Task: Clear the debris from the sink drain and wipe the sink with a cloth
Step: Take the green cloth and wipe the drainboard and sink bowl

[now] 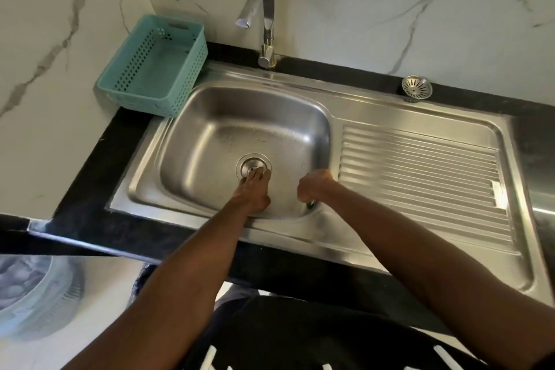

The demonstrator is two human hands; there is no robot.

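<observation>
Directly beyond the left hand point(250, 189), its fingertips pinching the drain plug point(253, 166) knob; the fisted right hand point(313, 185) hangs right.

My left hand point(252, 189) covers the near rim of the round steel drain point(253, 166), hiding anything under my fingertips. My curled right hand point(315, 186) hides its own palm. At eight o'clock, a blurred grey round container point(39, 294) is cropped.

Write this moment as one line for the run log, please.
left hand: fingertips on drain plug | right hand: fisted at sink right wall, contents unseen | strainer: on counter | cloth: not visible
</observation>
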